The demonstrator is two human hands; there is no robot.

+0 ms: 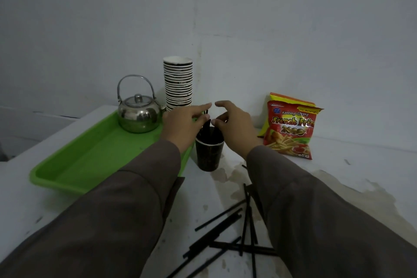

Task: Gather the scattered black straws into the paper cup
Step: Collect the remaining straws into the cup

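Observation:
A dark paper cup (209, 153) stands on the white table beside the green tray, with several black straws (206, 127) upright in it. My left hand (180, 126) is just above the cup's left rim, its thumb and forefinger closed around the tops of those straws. My right hand (234, 126) hovers over the right rim with its fingers curled and apart, and I see nothing in it. Several more black straws (228, 230) lie scattered and crossed on the table near me, between my two sleeves.
A green tray (90, 160) on the left carries a steel kettle (138, 115). A tall stack of paper cups (178, 83) stands behind my left hand. A red and yellow snack bag (291, 126) leans against the wall on the right. The tabletop near the straws is stained.

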